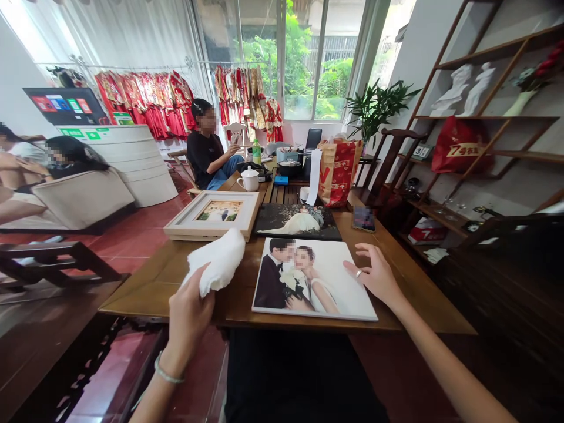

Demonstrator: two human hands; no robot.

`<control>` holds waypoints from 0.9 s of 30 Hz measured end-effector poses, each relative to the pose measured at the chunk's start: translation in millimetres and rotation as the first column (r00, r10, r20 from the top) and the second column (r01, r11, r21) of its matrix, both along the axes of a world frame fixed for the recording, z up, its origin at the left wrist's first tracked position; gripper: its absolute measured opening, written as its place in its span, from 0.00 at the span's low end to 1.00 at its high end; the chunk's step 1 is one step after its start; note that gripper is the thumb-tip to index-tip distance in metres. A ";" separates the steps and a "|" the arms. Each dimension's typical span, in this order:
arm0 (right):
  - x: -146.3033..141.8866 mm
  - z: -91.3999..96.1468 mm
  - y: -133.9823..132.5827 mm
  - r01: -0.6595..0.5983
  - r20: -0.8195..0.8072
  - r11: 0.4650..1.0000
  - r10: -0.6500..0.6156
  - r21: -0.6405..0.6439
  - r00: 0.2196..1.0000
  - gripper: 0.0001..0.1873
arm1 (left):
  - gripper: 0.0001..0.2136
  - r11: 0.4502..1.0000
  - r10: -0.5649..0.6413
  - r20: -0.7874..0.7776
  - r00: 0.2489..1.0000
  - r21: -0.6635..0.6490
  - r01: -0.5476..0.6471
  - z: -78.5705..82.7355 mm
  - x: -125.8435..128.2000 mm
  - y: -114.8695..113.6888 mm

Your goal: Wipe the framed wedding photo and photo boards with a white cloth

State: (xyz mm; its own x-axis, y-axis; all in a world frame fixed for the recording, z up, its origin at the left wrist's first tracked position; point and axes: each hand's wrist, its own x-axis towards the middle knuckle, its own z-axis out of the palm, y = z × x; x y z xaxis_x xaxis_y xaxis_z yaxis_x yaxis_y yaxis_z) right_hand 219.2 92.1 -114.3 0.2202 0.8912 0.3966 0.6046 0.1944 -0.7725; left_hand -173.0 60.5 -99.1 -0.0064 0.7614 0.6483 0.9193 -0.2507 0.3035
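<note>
My left hand (190, 311) is closed on a white cloth (218, 261), held up above the near left part of the wooden table (150, 288). My right hand (374, 273) hovers with fingers spread at the right edge of a large wedding photo panel (335, 288) lying flat at the table's front. Behind it lie a dark photo print (297, 222) and, to the left, a pale framed picture (211, 214).
A phone (363, 218) lies right of the dark print. Farther back stand a white teapot (249, 178), a green bottle (256, 151) and a red bag (338, 170). A person in black (205, 155) sits at the far end. Shelves (484, 117) fill the right wall.
</note>
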 end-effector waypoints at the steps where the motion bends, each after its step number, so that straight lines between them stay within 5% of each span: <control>1: 1.2 0.7 0.2 -0.020 -0.028 1.000 0.020 -0.007 0.999 0.29 | 0.18 1.000 -0.027 0.057 0.998 0.014 0.026 0.4 6.9 0.1; 8: 5.4 5.7 -8.1 -0.191 -0.266 0.978 0.164 -0.078 0.950 0.32 | 0.20 0.931 -0.353 0.171 0.920 -0.035 0.364 4.4 61.3 4.5; 17: -5.2 15.9 -20.0 -0.309 -0.106 0.951 0.310 0.025 0.945 0.17 | 0.23 0.911 -0.381 0.155 0.912 -0.108 0.399 11.7 61.9 -10.0; 23: -11.5 20.0 -20.5 -0.240 -0.013 0.971 0.240 -0.010 0.971 0.13 | 0.25 0.916 -0.377 0.117 0.919 -0.105 0.388 31.4 79.3 -4.8; 27: -8.2 20.6 -21.9 -0.262 0.056 0.965 0.262 -0.010 0.963 0.14 | 0.28 0.865 -0.461 0.084 0.883 -0.179 0.468 43.8 96.5 0.7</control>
